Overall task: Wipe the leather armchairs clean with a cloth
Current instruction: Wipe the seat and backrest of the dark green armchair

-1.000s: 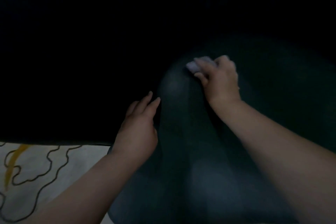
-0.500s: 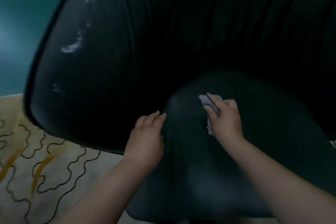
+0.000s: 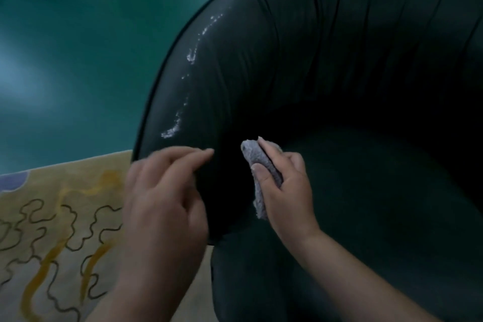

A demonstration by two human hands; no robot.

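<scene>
Right hand [image 3: 285,185] grips grey cloth [image 3: 257,165], folded, at inner left side of dark leather armchair [image 3: 339,60], near seat edge. Left hand [image 3: 167,191] rests on armrest front, fingers loosely bent, holding nothing. White flecks [image 3: 192,55] along armrest top not yet wiped; much left, I judge.

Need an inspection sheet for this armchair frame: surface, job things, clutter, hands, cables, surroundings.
Surface: dark leather armchair, white flecks along its left rim.
Job's things: grey cloth, folded, at the seat's left edge.
Clutter: nothing seen.
Hands: right hand grips the cloth; left hand rests on the arm's front edge, fingers loosely bent.
Cables: nothing seen.
Surroundings: patterned yellow rug, teal floor.
</scene>
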